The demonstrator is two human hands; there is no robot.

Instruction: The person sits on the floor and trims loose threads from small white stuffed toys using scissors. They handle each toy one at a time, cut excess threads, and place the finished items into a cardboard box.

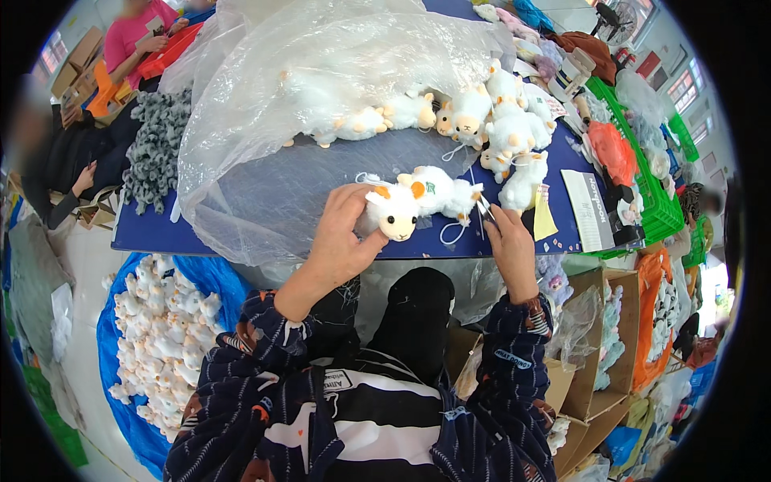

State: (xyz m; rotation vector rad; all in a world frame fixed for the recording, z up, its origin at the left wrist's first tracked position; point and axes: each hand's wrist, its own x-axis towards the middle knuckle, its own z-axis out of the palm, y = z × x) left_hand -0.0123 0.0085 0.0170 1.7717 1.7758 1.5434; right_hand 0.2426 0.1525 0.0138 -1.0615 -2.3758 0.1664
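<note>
My left hand (347,238) is closed around the head of a white plush lamb or alpaca (393,213) with orange ears and black eyes. The toy's white body, marked with a small green patch, stretches to the right along the table's near edge. In my right hand (512,247) is a slim metal tool (483,206), like tweezers or small snips, its tip close to the toy's hind feet. A white string loop (452,234) hangs by the feet. Just beyond lie several similar plush toys (468,115), some with string loops.
A large clear plastic bag (233,161) holding white plush toys spreads over the blue table (152,229). To the right lie a yellow paper (545,214), a printed booklet (587,210) and a green crate (660,205). A blue sack (112,353) of white plush pieces stands at lower left. Other people sit at far left.
</note>
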